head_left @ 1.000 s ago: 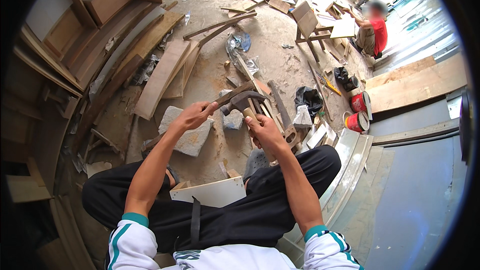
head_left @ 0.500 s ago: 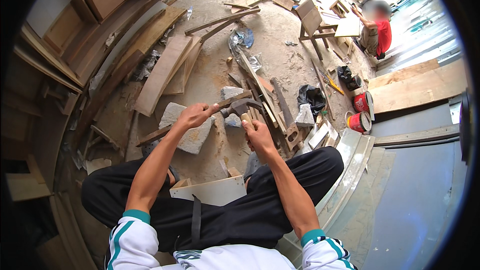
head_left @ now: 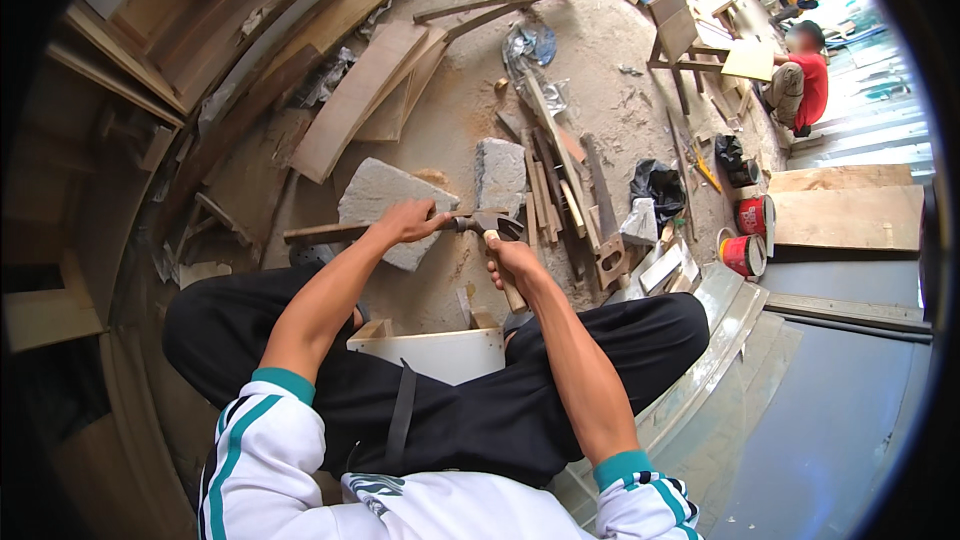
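My right hand [head_left: 515, 260] is closed round the wooden handle of a claw hammer [head_left: 488, 224]. The hammer's dark head lies against the right part of a narrow wooden strip [head_left: 330, 233], close to my left fingers. My left hand [head_left: 412, 221] grips that strip from above; its left end reaches out past my forearm. Beneath the strip is a rough grey concrete block [head_left: 385, 190], and a second concrete block [head_left: 500, 172] stands just beyond my hands. Between my legs rests a white panel [head_left: 430, 355] with small wood pieces attached behind it.
Thin wood strips [head_left: 548, 185] and a handsaw [head_left: 605, 240] lie to the right. Farther right are a black plastic bag [head_left: 657, 188] and red cans [head_left: 742, 253]. Long boards [head_left: 360, 100] lie at the far left. A person in red [head_left: 808, 90] sits by a wooden chair [head_left: 675, 35].
The hammer has turned and come down so its head meets the strip, and the strip lies lower and flatter. My view has shifted, moving the surroundings rightward in the picture.
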Tool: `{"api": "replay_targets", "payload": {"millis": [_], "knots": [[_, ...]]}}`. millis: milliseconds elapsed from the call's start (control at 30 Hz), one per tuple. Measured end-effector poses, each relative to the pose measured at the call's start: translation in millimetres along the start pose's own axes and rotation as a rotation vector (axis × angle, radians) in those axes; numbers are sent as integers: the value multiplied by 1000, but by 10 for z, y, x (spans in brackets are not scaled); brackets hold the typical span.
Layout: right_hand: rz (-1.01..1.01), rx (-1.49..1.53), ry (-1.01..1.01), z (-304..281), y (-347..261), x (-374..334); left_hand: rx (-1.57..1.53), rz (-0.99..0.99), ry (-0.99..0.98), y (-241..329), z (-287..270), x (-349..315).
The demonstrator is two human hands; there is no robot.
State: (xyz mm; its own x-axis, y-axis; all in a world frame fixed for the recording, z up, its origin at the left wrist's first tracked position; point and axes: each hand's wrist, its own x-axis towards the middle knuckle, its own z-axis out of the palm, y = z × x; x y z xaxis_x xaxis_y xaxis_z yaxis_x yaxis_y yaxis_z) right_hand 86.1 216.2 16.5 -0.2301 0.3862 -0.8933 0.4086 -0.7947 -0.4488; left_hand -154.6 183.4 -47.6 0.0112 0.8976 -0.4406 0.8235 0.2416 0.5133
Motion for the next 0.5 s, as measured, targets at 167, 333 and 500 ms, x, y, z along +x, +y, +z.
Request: {"api": "replay_targets", "payload": {"millis": [167, 333, 500], "knots": [[184, 151, -59, 289, 42, 311, 108, 40, 96, -321, 228, -116], [373, 322, -136, 479, 14, 672, 104, 102, 281, -646, 334, -363], [447, 440, -266, 715, -156, 941, 141, 104, 451, -938, 521, -518]]}}
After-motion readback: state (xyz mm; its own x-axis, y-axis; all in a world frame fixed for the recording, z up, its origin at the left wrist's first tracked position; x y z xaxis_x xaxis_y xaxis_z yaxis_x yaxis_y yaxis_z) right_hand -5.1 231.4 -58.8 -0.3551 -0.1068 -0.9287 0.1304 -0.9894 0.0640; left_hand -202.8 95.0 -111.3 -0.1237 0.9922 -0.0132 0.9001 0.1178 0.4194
